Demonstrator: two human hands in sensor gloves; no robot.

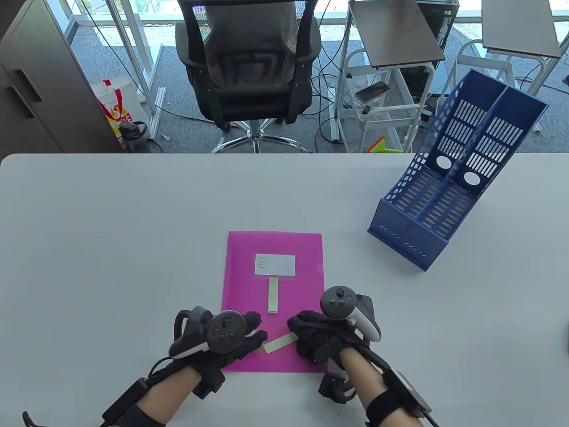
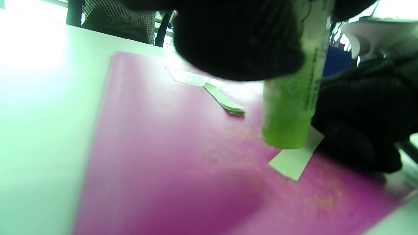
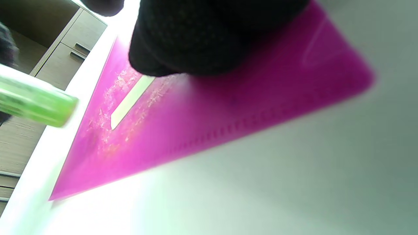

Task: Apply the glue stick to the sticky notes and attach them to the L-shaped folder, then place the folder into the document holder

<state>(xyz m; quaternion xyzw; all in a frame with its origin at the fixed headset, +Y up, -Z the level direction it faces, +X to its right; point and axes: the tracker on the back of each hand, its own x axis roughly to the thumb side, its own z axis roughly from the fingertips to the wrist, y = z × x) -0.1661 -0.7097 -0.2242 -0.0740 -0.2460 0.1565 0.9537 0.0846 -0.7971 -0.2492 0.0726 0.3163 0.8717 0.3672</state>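
Observation:
A pink L-shaped folder [image 1: 249,284] lies flat at the table's front centre, with a white label [image 1: 274,264] and a pad of pale green sticky notes [image 1: 273,301] on it. One loose sticky note [image 1: 281,342] lies on the folder's near part. My left hand [image 1: 255,332] grips a green glue stick [image 2: 290,107], whose tip stands on the loose note [image 2: 295,160]. My right hand [image 1: 302,331] presses a fingertip [image 3: 156,62] on the note's [image 3: 130,99] right end. The glue stick [image 3: 36,104] shows at the left in the right wrist view.
A blue two-slot document holder [image 1: 453,178] stands at the table's far right, leaning back with its open side toward me. Glue smears [image 3: 114,85] mark the folder around the note. Behind the table are an office chair [image 1: 249,66] and white racks [image 1: 386,89].

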